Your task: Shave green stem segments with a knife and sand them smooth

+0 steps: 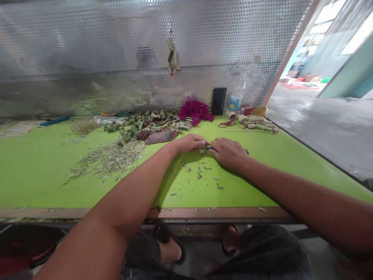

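My left hand (189,143) and my right hand (229,153) meet near the middle of the lime-green table (37,182). Between them shows a small blue-handled tool (211,147), its dark end poking out under my right palm. My right hand closes over it, while my left fingertips touch its blue part; whatever they pinch is hidden. Beyond my left hand lie a heap of dry plant shavings (107,159) and many cut green stem pieces (145,124). Farther right sit a tangle of magenta fibre (195,111) and several bound stem rolls (256,123).
A perforated metal screen (116,39) stands behind the table, with a woven stem piece (172,58) hanging on it. A black phone (218,101) and a plastic bottle (236,97) stand at the back. Scraps litter the table. A concrete floor (314,124) lies to the right.
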{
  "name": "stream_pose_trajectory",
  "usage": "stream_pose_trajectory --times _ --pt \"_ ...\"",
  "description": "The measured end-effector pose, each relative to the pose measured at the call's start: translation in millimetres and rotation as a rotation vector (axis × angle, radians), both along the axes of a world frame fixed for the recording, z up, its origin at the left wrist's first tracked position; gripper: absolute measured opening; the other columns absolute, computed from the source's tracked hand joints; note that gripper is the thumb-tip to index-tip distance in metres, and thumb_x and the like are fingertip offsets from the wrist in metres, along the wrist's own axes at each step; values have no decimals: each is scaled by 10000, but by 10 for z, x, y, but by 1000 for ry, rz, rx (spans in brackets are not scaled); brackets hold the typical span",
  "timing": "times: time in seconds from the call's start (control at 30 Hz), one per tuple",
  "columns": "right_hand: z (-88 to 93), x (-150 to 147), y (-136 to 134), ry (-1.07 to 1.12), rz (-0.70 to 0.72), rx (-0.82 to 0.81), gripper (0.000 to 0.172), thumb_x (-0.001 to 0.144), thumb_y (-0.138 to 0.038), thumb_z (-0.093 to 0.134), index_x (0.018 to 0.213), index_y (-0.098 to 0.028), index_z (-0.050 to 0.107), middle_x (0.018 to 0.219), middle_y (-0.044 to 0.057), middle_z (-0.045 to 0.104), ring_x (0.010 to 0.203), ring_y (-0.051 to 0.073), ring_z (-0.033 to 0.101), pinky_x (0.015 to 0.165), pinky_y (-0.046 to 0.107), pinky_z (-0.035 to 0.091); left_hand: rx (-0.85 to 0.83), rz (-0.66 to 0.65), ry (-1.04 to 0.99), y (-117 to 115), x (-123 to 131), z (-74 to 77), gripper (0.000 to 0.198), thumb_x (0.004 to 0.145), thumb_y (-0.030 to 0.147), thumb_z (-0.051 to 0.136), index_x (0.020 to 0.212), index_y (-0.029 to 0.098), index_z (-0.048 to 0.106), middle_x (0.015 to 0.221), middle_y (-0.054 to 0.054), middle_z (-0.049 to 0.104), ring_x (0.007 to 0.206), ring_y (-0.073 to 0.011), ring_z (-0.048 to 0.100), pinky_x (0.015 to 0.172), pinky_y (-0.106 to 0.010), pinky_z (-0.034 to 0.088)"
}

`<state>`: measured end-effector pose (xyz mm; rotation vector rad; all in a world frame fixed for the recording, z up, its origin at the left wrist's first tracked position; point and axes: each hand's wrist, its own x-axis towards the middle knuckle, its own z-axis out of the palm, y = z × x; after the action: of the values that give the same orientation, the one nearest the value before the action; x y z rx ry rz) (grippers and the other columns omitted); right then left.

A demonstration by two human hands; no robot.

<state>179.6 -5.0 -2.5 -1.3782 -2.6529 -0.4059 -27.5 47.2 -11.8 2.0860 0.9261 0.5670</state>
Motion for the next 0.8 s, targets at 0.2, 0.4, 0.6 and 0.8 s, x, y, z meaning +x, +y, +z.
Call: stream_pose_trajectory --times 0.2,0.4,0.6,0.8 --pt "13 -10 23 -37 32 -29 359 975 -396 328 1019 -175 608 969 98 671 897 216 590 767 312 390 -11 31 20 -40 34 35 367 873 412 520 1019 120 688 633 2 538 525 -95 408 512 -211 328" --pt "-7 -33 44 -128 55 -79 366 971 -406 329 1068 -182 601 987 109 690 893 230 620 789 341 417 3 22 8 -35 55 33 350 869 399 526 1010 120 684 692 -11 573 536 -92 411 515 -215 337" --pt "-26 -35 63 -150 74 -80 343 970 -378 335 1038 -187 612 985 108 694 888 232 629 773 343 424 89 -10 40 -72 47 75 349 863 416 540 978 112 668 748 -19 596 594 -98 459 563 -218 372" --pt "16 -12 13 -105 50 -90 380 965 -425 331 1038 -184 614 983 107 682 911 233 615 751 322 417 34 -35 22 -38 20 43 378 844 406 563 1056 116 682 869 -40 678 761 -138 569 733 -251 430"
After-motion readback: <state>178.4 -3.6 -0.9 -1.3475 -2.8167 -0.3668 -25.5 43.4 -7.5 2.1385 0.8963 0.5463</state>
